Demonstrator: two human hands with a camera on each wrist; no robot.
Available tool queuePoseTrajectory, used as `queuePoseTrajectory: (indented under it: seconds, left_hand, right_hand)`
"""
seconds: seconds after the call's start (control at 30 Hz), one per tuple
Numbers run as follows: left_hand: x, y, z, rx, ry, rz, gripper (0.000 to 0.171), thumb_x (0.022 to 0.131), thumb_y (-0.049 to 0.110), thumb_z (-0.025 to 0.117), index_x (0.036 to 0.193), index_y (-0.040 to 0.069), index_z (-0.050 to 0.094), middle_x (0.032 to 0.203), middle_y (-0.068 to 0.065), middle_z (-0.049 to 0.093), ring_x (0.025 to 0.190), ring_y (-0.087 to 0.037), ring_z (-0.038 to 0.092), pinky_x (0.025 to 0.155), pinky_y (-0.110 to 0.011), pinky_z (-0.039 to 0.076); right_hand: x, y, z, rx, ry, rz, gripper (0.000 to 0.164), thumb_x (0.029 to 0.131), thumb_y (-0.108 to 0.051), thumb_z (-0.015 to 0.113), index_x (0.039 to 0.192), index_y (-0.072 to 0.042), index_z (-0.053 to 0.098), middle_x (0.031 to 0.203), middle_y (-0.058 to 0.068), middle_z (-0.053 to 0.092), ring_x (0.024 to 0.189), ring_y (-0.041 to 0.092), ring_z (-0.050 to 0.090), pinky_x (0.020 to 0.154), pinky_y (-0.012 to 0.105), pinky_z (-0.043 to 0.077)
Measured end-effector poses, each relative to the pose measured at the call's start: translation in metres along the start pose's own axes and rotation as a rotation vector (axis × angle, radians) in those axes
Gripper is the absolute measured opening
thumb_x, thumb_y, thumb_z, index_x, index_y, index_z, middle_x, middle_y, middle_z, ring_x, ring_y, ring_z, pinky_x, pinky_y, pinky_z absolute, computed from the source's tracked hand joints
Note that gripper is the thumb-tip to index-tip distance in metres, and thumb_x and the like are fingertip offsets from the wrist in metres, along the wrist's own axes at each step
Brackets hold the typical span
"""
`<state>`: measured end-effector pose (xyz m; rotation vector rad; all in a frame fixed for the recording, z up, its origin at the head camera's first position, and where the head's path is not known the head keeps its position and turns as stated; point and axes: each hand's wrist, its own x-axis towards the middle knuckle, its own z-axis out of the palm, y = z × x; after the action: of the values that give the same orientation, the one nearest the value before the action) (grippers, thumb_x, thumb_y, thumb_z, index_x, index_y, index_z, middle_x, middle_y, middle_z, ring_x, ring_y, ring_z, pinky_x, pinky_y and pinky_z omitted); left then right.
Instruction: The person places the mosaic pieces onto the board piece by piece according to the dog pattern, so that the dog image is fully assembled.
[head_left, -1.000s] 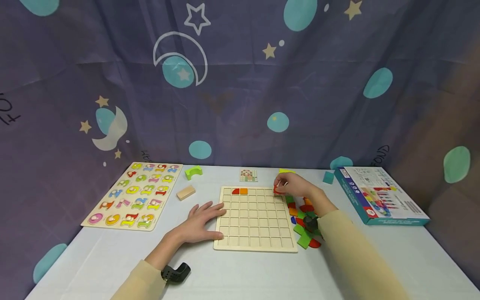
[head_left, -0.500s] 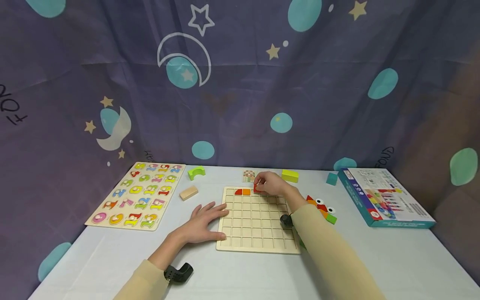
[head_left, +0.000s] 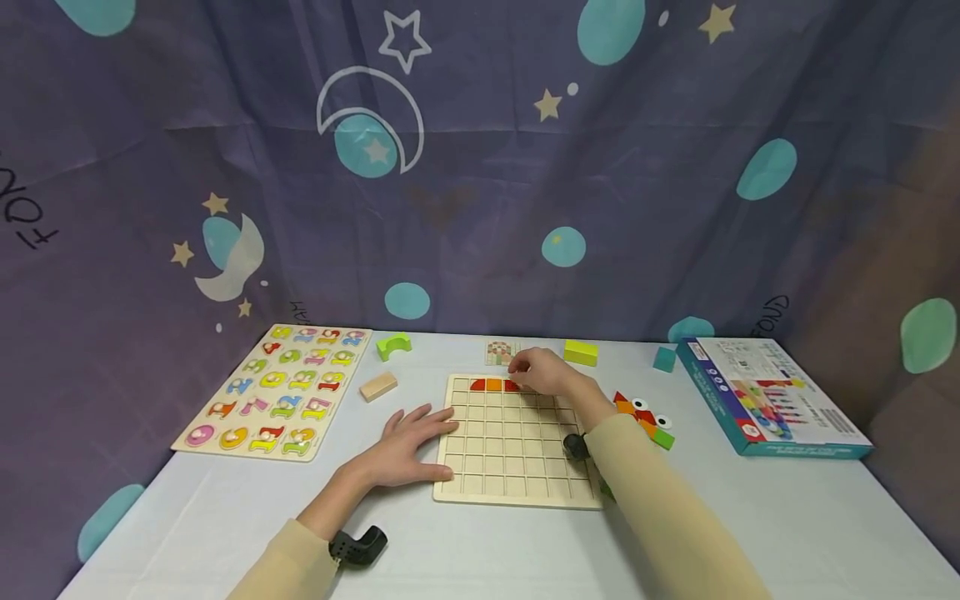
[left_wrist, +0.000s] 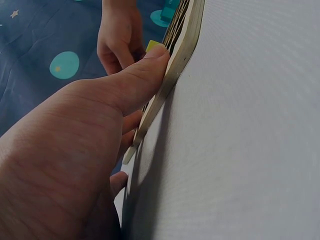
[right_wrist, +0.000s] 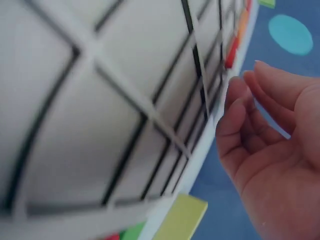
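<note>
A wooden grid board [head_left: 517, 450] lies on the white table. My left hand [head_left: 401, 450] rests on its left edge with the fingers spread; the left wrist view shows the thumb [left_wrist: 142, 70] along the rim. In the top row sit a red quarter-round tile [head_left: 477, 385], an orange square tile [head_left: 493, 385] and another red tile [head_left: 512, 386]. At that last tile is my right hand [head_left: 542, 371], its fingers loosely bent. Seen from the right wrist, the fingertips are just off the red tile [right_wrist: 232, 52] and hold nothing.
Loose coloured tiles [head_left: 645, 419] lie right of the board, partly behind the right sleeve. A small picture card [head_left: 498, 352] and yellow block [head_left: 581, 352] stand behind it. Left are a number puzzle [head_left: 270, 392], wooden block [head_left: 378, 386] and green arch [head_left: 393, 345]; right, a box [head_left: 772, 396].
My right hand carried the red tile leftward along the board's top edge, set it beside the orange tile and let go. My left hand stayed on the board.
</note>
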<state>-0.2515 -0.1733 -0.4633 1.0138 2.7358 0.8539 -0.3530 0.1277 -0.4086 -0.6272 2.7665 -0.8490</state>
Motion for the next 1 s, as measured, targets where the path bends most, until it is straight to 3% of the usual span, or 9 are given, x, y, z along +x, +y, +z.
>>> queuePoseTrajectory:
  seconds: [0.2, 0.47, 0.7, 1.0]
  left_hand:
    - [-0.001, -0.001, -0.001, 0.004, 0.0, -0.005, 0.074, 0.088, 0.055, 0.072, 0.149, 0.017, 0.052, 0.161, -0.002, 0.035, 0.151, -0.038, 0.017, 0.114, -0.066, 0.001]
    - [-0.005, -0.003, -0.005, -0.001, 0.013, -0.01, 0.075, 0.087, 0.055, 0.073, 0.148, 0.017, 0.053, 0.161, -0.002, 0.036, 0.15, -0.039, 0.017, 0.114, -0.067, 0.001]
    - [-0.004, -0.002, -0.006, -0.014, 0.025, 0.008, 0.074, 0.087, 0.052, 0.074, 0.147, 0.014, 0.054, 0.16, -0.004, 0.037, 0.149, -0.041, 0.019, 0.113, -0.069, 0.001]
    - [0.0, 0.001, 0.001, -0.013, 0.02, 0.015, 0.073, 0.087, 0.053, 0.074, 0.147, 0.016, 0.054, 0.16, -0.003, 0.038, 0.149, -0.04, 0.019, 0.113, -0.068, 0.002]
  right_hand:
    - [-0.017, 0.017, -0.023, 0.12, 0.045, 0.024, 0.024, 0.103, -0.01, 0.058, 0.121, 0.005, 0.065, 0.097, 0.012, 0.064, 0.085, 0.027, 0.061, 0.073, 0.036, 0.05]
    - [-0.037, 0.043, -0.046, 0.114, 0.076, 0.077, 0.021, 0.101, -0.01, 0.062, 0.114, 0.006, 0.065, 0.097, 0.011, 0.064, 0.082, 0.024, 0.057, 0.076, 0.035, 0.052]
    - [-0.024, 0.027, -0.029, 0.118, 0.001, 0.017, 0.012, 0.098, -0.009, 0.065, 0.103, 0.001, 0.069, 0.092, 0.009, 0.066, 0.08, 0.024, 0.057, 0.073, 0.034, 0.05]
    - [-0.013, 0.008, -0.003, 0.085, -0.056, -0.015, 0.01, 0.099, -0.009, 0.066, 0.102, -0.001, 0.07, 0.089, 0.003, 0.066, 0.076, 0.018, 0.057, 0.072, 0.033, 0.05]
